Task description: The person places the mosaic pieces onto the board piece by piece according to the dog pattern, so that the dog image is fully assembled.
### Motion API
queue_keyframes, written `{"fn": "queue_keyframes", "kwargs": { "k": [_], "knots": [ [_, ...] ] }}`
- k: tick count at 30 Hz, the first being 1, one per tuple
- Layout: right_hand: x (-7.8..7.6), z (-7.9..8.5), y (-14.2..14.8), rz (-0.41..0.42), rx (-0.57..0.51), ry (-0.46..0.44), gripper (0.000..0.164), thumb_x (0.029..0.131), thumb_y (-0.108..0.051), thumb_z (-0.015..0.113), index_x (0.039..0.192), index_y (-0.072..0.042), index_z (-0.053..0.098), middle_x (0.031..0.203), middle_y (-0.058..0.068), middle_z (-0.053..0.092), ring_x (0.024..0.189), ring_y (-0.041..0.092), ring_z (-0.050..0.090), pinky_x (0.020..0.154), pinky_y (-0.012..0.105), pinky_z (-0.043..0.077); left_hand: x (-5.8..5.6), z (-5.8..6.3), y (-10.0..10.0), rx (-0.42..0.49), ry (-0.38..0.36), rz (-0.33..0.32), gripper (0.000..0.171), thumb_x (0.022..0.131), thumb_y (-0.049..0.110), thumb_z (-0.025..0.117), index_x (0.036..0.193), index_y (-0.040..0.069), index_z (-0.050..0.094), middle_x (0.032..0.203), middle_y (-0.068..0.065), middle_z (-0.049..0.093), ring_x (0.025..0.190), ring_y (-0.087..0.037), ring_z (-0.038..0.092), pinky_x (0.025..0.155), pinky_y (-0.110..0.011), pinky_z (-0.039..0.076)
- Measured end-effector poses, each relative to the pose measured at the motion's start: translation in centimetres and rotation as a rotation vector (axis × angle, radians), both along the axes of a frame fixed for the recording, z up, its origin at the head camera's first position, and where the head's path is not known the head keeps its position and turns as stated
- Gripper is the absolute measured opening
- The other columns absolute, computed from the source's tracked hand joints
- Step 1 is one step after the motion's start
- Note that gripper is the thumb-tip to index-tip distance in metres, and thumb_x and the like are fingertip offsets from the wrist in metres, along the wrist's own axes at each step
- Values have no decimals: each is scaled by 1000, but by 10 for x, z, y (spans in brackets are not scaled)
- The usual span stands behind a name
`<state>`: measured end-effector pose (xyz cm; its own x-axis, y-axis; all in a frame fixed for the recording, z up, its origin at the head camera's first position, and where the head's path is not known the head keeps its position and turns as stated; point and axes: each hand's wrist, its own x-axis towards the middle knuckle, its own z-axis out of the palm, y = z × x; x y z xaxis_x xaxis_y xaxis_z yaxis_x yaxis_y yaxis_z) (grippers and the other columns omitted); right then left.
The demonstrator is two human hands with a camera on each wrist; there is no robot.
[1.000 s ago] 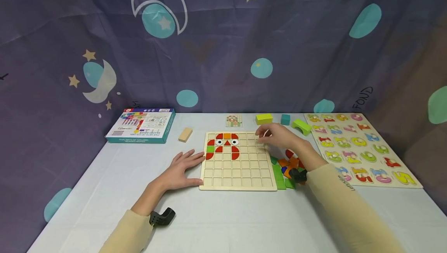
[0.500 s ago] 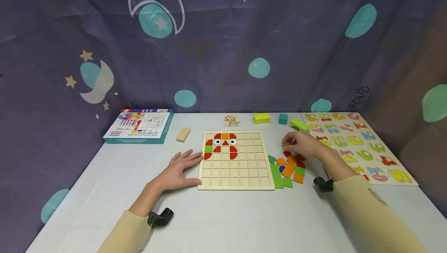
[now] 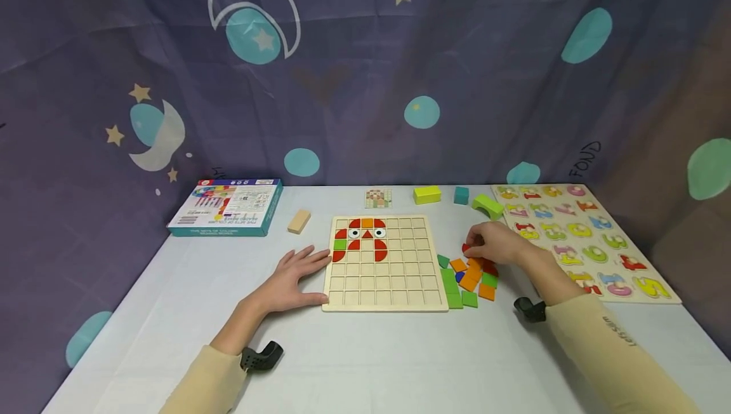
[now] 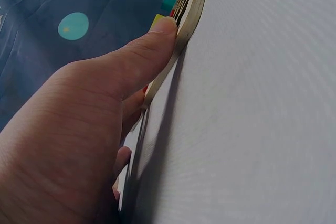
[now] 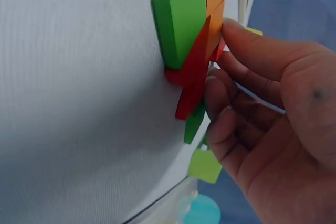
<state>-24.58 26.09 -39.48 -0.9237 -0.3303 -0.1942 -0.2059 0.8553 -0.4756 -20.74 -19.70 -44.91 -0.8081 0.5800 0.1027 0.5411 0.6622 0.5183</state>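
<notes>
Loose tiles (image 3: pixel 469 281) lie right of the squarish wooden board (image 3: pixel 401 285), your right hand (image 3: pixel 495 244) nearer. Its thumb and forefinger straddle a red piece (image 5: pixel 219 51) at their far side; can't tell whether pinched, nor its long axis. Your left hand (image 3: pixel 292 284), spread, touches the board's left edge. Tiles smooth, flat-faced; board ridged.
</notes>
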Motion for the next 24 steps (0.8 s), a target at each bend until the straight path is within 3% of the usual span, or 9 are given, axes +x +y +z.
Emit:
{"fn": "queue_keyframes", "kwargs": {
  "k": [7,14,19,24],
  "knots": [
    [3,-4,-5,-8,-45,-2,14,93,-11,73,99,-3,64,84,4,57,73,20,52,66,31,49,1,-3,-1,13,-3,-4,83,84,53,77,151,11,50,158,-2,41,151,-35,20,118,-61,5],
    [4,-7,-9,-1,-119,68,6,94,-6,70,97,-5,65,87,3,59,82,21,52,76,34,49,0,-4,0,21,4,-9,83,84,53,77,150,11,50,158,-1,41,151,-34,19,119,-60,5],
    [5,-5,-18,-18,-203,102,3,96,-5,67,98,-4,66,90,5,61,81,22,54,71,30,50,0,-4,1,14,0,-10,83,84,54,76,151,13,50,158,-1,40,151,-34,19,119,-59,4],
    [4,0,-39,18,-288,152,2,97,-5,65,98,-4,67,88,4,62,77,21,56,69,29,50,1,-2,0,8,-7,-5,83,84,54,76,151,12,50,158,-1,40,151,-34,19,119,-59,4]
  ]
}}
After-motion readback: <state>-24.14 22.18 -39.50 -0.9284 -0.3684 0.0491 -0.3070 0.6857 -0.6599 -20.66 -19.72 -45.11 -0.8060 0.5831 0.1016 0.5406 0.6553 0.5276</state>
